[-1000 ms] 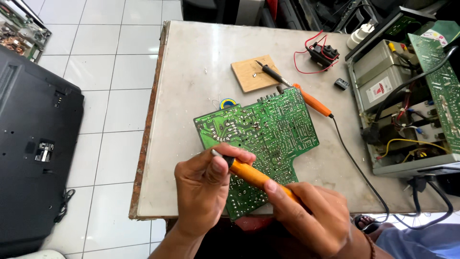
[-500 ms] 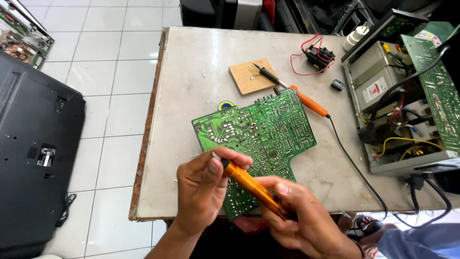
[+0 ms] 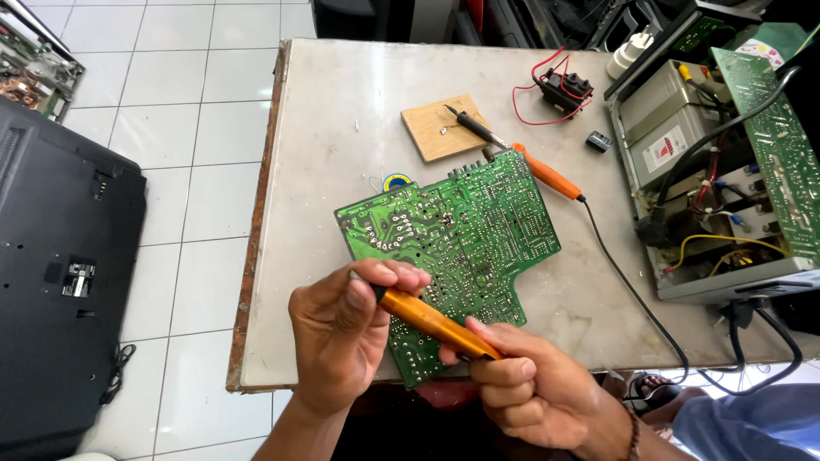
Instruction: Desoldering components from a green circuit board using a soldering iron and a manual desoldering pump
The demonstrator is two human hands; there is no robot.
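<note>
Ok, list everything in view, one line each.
table: one, pale grey, centre
circuit board: one, green, flat on the table
orange tool: one, held over the board's near edge
soldering iron: one, orange handle, tip on the wooden block
wooden block: one, tan, far side of the table
open chassis: one, grey, right edge, wires inside
black panel: one, on the floor at left
left hand: pinches the tool's end
right hand: grips the tool's body

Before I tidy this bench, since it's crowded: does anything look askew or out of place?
The green circuit board lies tilted, its near corner hanging past the table edge under both hands. The soldering iron rests with its tip on a wood block, cord trailing off the front edge. Nothing looks spilled.
</note>
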